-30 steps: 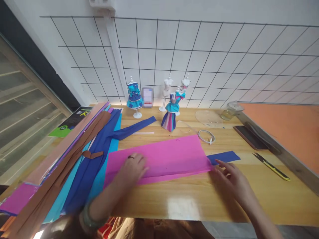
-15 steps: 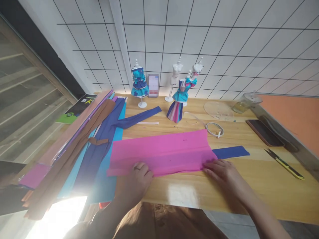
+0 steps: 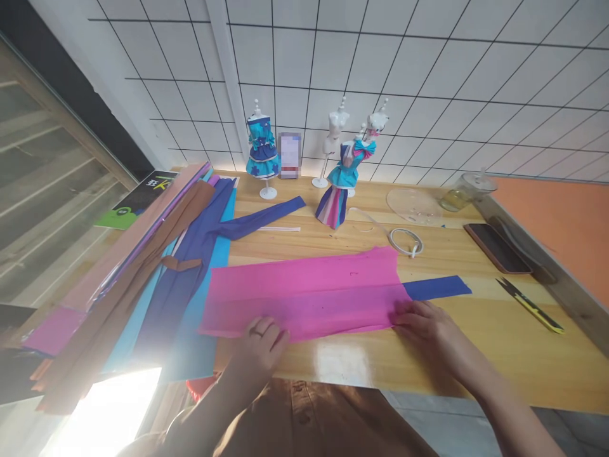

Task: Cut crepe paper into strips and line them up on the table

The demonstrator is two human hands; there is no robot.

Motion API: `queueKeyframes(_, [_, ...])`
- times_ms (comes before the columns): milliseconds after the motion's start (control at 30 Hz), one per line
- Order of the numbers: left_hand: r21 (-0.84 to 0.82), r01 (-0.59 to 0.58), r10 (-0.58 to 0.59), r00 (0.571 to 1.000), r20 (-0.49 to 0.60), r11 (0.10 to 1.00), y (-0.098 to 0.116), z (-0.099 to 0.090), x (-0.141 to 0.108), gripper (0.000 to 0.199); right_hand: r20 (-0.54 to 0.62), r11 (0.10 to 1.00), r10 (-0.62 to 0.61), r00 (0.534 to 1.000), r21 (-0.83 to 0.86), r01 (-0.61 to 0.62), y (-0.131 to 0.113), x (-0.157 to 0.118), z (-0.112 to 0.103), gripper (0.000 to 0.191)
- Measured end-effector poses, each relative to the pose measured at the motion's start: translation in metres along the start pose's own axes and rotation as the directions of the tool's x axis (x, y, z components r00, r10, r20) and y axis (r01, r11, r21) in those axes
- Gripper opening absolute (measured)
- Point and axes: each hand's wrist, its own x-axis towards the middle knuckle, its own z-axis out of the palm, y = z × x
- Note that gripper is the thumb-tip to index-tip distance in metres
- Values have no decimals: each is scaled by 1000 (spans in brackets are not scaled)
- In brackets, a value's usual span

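Head view: pink sheet [image 3: 304,297] lies under left fingers [image 3: 266,326], grip unclear, its corner pinched by right fingers [image 3: 410,313].

A brown garment [image 3: 273,422], creased in soft folds and fitted with a round button [image 3: 303,419] in a matching tone at the front, is worn at the scene's near edge; a slim, dark ring [image 3: 257,332] adorns the left hand [image 3: 266,349].
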Motion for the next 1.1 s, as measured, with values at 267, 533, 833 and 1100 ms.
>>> queueKeyframes(267, [17, 2, -1, 998, -71, 1000, 3, -10, 1, 28, 186, 974, -145, 972, -145, 173, -48, 7, 8, 31])
queueKeyframes(533, [0, 34, -34, 993, -112, 999, 5, -12, 4, 24, 120, 895, -377, 919, -209, 394, -77, 15, 36, 23])
queueKeyframes(833, [-63, 56, -62, 993, -102, 996, 3, -10, 3, 26, 82, 876, -353, 932, -319, 360, -46, -2, 32, 23])
queueKeyframes(1100, [-20, 71, -72, 996, -49, 997, 1, -13, -1, 25, 31, 951, -203, 979, -232, 205, -12, -14, 19, 17])
